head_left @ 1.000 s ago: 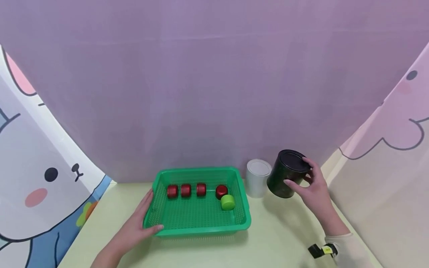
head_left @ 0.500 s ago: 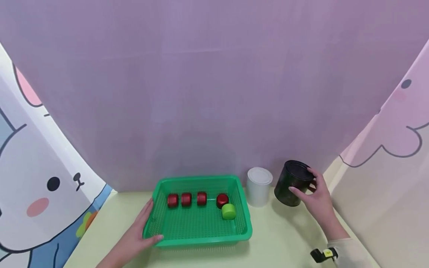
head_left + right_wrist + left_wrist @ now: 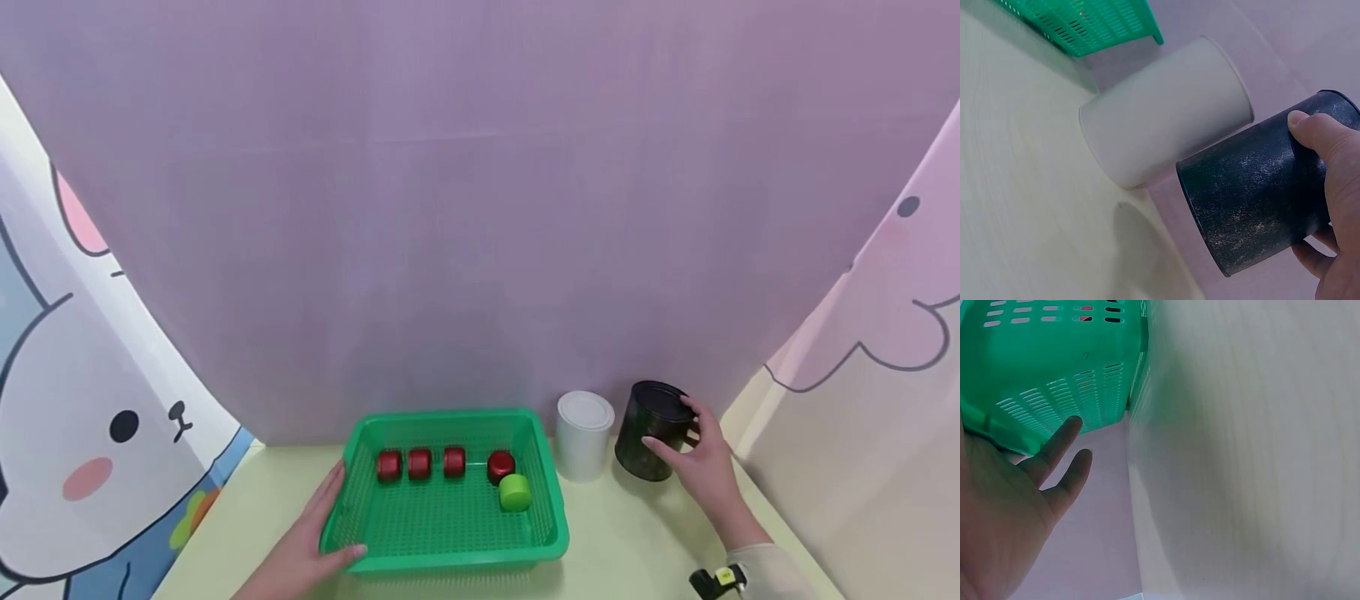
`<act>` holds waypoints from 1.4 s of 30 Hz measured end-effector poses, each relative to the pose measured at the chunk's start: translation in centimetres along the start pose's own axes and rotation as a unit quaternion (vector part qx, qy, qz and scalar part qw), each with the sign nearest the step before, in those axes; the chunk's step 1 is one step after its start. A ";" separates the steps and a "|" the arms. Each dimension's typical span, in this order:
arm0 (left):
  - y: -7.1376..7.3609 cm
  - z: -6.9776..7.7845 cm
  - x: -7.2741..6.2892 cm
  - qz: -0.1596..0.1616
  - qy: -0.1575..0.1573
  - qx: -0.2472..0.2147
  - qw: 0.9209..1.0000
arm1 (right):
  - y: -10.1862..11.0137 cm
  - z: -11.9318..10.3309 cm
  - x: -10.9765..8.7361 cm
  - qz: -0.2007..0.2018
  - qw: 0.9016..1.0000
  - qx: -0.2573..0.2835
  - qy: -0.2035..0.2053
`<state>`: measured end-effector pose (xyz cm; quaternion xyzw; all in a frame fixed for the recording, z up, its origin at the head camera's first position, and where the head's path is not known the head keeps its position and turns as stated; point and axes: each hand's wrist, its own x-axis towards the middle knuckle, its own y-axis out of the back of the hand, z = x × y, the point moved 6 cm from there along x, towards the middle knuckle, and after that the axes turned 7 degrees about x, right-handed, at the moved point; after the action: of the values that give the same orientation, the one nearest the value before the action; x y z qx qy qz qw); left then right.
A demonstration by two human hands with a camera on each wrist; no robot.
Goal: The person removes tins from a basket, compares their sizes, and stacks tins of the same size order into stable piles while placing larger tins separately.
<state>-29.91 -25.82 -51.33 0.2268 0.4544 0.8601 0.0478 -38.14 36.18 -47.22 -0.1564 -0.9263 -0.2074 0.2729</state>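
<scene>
My right hand [image 3: 701, 458] grips a black lidded can [image 3: 651, 437], thumb on the near side and fingers round the far right side. The can leans slightly; in the right wrist view its base stands apart from the shadow on the table. A white lidded can [image 3: 583, 442] stands upright just left of it. My left hand [image 3: 303, 537] holds the front left corner of a green plastic basket [image 3: 450, 560], thumb over the rim and fingers along the outer wall. Inside lie several dark red cylinders [image 3: 419, 463] and one lime green cylinder [image 3: 515, 493].
The pale tabletop [image 3: 622, 550] meets a purple cloth wall [image 3: 465, 250] close behind the basket and cans. Cartoon-printed panels [image 3: 90, 400] close in the left side and the right. A small black device [image 3: 716, 581] sits at my right wrist.
The black can has come lower beside the white can and tilts less, still in my right hand. The head view has shifted, so everything sits lower in it. My left hand keeps its place on the basket.
</scene>
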 end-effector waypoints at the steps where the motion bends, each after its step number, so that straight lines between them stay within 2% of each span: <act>1: -0.1 0.0 -0.1 0.001 -0.003 0.001 1.000 | -0.1 0.2 -0.1 0.000 1.000 0.001 0.002; 5: -0.6 -0.4 -0.5 -0.008 0.007 -0.001 1.000 | -0.6 1.1 -0.3 -0.002 1.000 0.005 0.005; 10: -0.9 -0.7 -0.6 -0.032 0.035 -0.020 0.999 | -1.0 1.7 -0.6 -0.003 1.000 0.003 -0.003; 17: -0.6 -0.2 -0.4 -0.052 0.043 -0.031 0.997 | -1.4 2.1 -0.5 -0.007 1.000 0.010 -0.013; 22: -0.7 -0.4 -0.2 -0.043 0.045 -0.022 0.998 | -1.7 2.4 -0.4 -0.018 1.000 0.007 -0.025; 28: -0.9 -0.5 -0.2 -0.013 0.011 0.007 1.000 | -1.9 2.9 -0.2 -0.030 0.999 -0.005 -0.045; 31: -0.9 -0.6 -0.2 -0.019 0.016 0.000 1.000 | -2.1 3.1 -0.1 -0.037 0.998 -0.003 -0.047; 35: -0.8 -0.9 -0.1 -0.046 0.048 -0.022 0.998 | -2.4 3.2 0.0 -0.033 0.998 -0.003 -0.049; 38: -0.7 -0.9 0.1 -0.057 0.060 -0.028 0.996 | -2.6 3.1 0.1 -0.033 0.998 0.000 -0.048; 42: -0.7 -0.9 0.0 -0.048 0.053 -0.020 0.997 | -2.9 2.9 0.2 -0.038 0.998 0.003 -0.043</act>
<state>-30.42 -26.07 -52.32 0.1581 0.4495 0.8764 0.0692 -40.78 35.05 -50.19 -0.1291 -0.9432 -0.2077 0.2248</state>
